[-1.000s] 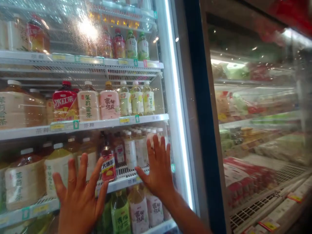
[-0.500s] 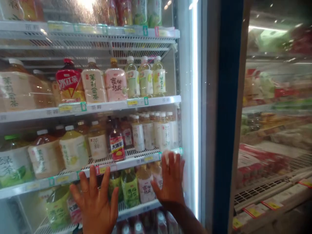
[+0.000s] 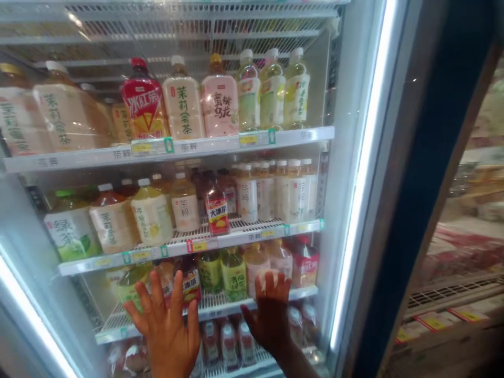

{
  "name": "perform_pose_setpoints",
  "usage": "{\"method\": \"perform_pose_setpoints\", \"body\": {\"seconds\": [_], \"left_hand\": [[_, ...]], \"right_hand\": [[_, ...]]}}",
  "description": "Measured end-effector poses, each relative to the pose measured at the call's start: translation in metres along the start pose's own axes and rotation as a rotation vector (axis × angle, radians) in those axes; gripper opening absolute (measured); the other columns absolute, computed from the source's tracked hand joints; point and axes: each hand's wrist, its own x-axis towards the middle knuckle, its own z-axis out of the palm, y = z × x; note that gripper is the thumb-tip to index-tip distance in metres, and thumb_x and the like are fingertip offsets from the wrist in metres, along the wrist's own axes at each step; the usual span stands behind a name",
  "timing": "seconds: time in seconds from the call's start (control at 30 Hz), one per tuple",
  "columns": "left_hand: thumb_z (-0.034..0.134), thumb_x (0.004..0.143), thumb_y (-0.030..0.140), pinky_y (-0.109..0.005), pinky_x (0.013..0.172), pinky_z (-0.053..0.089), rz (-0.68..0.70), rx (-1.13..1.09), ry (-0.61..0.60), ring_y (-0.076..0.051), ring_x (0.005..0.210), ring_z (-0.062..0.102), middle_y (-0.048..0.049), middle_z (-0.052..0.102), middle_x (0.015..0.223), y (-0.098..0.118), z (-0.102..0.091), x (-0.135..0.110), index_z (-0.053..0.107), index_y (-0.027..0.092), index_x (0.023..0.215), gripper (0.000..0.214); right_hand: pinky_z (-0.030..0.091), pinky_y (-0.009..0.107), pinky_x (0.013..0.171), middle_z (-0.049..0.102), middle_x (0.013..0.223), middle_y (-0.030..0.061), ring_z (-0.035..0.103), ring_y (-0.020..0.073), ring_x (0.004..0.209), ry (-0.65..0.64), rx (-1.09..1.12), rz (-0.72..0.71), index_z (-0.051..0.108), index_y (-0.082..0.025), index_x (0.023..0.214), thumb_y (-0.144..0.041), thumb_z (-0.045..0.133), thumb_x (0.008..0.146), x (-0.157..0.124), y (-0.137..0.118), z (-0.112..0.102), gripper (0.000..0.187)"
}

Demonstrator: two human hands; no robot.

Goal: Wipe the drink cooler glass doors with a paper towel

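In the lower middle, my left hand (image 3: 171, 331) is raised with its palm toward the cooler and its fingers spread, holding nothing. My right hand (image 3: 270, 315) is up beside it, darker, its fingers apart and slightly bent. A pale patch shows at its fingertips; I cannot tell what it is. Behind the left fingers are a dark iced tea bottle (image 3: 190, 281) and a green-labelled bottle (image 3: 133, 283), partly covered. Between the hands is another green-labelled bottle (image 3: 233, 274). A pink-labelled bottle (image 3: 254, 262) is partly behind my right hand. Whether either hand touches glass is unclear.
Tea bottles fill the upper shelf (image 3: 216, 142) and the middle shelf (image 3: 232, 239). Small bottles (image 3: 229, 341) line the bottom. A bright light strip (image 3: 362, 173) and a dark blue frame (image 3: 413, 173) edge the cooler. Another display rack (image 3: 464, 262) is blurred at right.
The view has shifted down and left, bringing more lower shelves and the cooler's left light strip into sight. Both hands stay raised and open, now in front of lower shelves.
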Motion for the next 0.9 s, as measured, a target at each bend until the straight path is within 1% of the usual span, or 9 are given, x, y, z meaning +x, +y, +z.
{"method": "perform_pose_setpoints", "body": {"seconds": [0.07, 0.17, 0.23, 0.3, 0.4, 0.47, 0.7, 0.83, 0.9], "left_hand": [[0.055, 0.093, 0.022, -0.08, 0.119, 0.003, -0.024, 0.015, -0.003, -0.039, 0.159, -0.006, -0.0084, -0.002, 0.174, -0.016, -0.002, -0.005, 0.008, 0.039, 0.162, 0.085], [0.054, 0.094, 0.023, -0.08, 0.119, 0.002, -0.062, 0.016, 0.023, -0.038, 0.159, -0.007, -0.0085, -0.004, 0.174, -0.038, -0.005, -0.005, 0.008, 0.038, 0.162, 0.084], [0.053, 0.095, 0.023, -0.079, 0.12, 0.0, -0.077, 0.003, 0.037, -0.037, 0.159, -0.01, -0.0086, -0.006, 0.174, -0.049, -0.008, -0.005, 0.007, 0.036, 0.163, 0.083], [0.052, 0.095, 0.022, -0.078, 0.121, 0.0, -0.075, -0.007, 0.032, -0.036, 0.159, -0.011, -0.0091, -0.007, 0.174, -0.057, -0.011, -0.009, 0.006, 0.034, 0.163, 0.082], [0.052, 0.095, 0.021, -0.077, 0.122, 0.001, -0.056, -0.015, -0.001, -0.035, 0.159, -0.009, -0.0091, -0.005, 0.174, -0.062, -0.008, -0.02, 0.006, 0.035, 0.163, 0.082], [0.052, 0.095, 0.021, -0.077, 0.122, 0.003, -0.038, -0.02, -0.025, -0.035, 0.159, -0.009, -0.0086, -0.005, 0.174, -0.062, -0.001, -0.028, 0.006, 0.036, 0.163, 0.083], [0.051, 0.097, 0.022, -0.078, 0.122, 0.004, -0.07, -0.062, -0.065, -0.036, 0.159, -0.009, -0.0085, -0.007, 0.173, -0.056, 0.012, -0.038, 0.005, 0.038, 0.162, 0.082], [0.052, 0.096, 0.021, -0.078, 0.122, 0.006, -0.085, -0.108, -0.093, -0.039, 0.159, -0.006, -0.01, -0.002, 0.174, -0.054, 0.007, -0.044, 0.01, 0.037, 0.162, 0.081], [0.053, 0.095, 0.021, -0.078, 0.122, 0.008, -0.081, -0.102, -0.087, -0.04, 0.159, -0.002, -0.0101, 0.0, 0.174, -0.054, 0.006, -0.047, 0.011, 0.036, 0.162, 0.08]], "right_hand": [[0.031, 0.084, 0.11, -0.002, 0.172, 0.0133, -0.001, 0.0466, 0.156, 0.009, 0.0, 0.007, 0.003, -0.017, 0.166, -0.038, 0.049, 0.097, 0.007, -0.015, 0.004, 0.086], [0.021, 0.085, 0.114, -0.006, 0.172, 0.0127, -0.003, 0.0476, 0.156, 0.054, 0.022, 0.058, 0.0, -0.018, 0.166, -0.039, 0.052, 0.097, 0.062, -0.032, 0.0, 0.089], [0.018, 0.084, 0.115, -0.006, 0.172, 0.0124, -0.004, 0.0481, 0.156, 0.065, 0.045, 0.067, -0.001, -0.018, 0.166, -0.041, 0.052, 0.096, 0.082, -0.043, 0.0, 0.091], [0.02, 0.083, 0.116, -0.002, 0.172, 0.0132, -0.003, 0.0478, 0.156, 0.036, 0.048, 0.046, 0.001, -0.017, 0.166, -0.041, 0.053, 0.096, 0.066, -0.058, 0.004, 0.09], [0.026, 0.075, 0.12, 0.003, 0.173, 0.012, 0.001, 0.0433, 0.158, -0.043, 0.03, -0.038, 0.009, -0.016, 0.166, -0.039, 0.052, 0.097, 0.002, -0.083, 0.016, 0.085], [0.03, 0.071, 0.121, 0.005, 0.173, 0.0106, 0.004, 0.0407, 0.158, -0.078, 0.015, -0.08, 0.015, -0.016, 0.165, -0.039, 0.052, 0.096, -0.027, -0.096, 0.023, 0.081], [0.024, 0.078, 0.119, 0.028, 0.168, 0.0168, 0.008, 0.0453, 0.157, -0.115, 0.033, -0.055, 0.038, -0.014, 0.158, -0.043, 0.053, 0.095, 0.014, -0.127, 0.03, 0.071], [0.015, 0.061, 0.13, 0.029, 0.169, 0.0066, 0.011, 0.0344, 0.159, -0.116, 0.075, -0.19, 0.051, -0.019, 0.149, -0.027, 0.056, 0.09, -0.039, -0.136, 0.036, 0.06], [0.009, 0.056, 0.131, 0.026, 0.17, 0.0051, 0.011, 0.0323, 0.159, -0.082, 0.088, -0.244, 0.057, -0.018, 0.143, -0.022, 0.057, 0.089, -0.049, -0.137, 0.038, 0.055]]}}
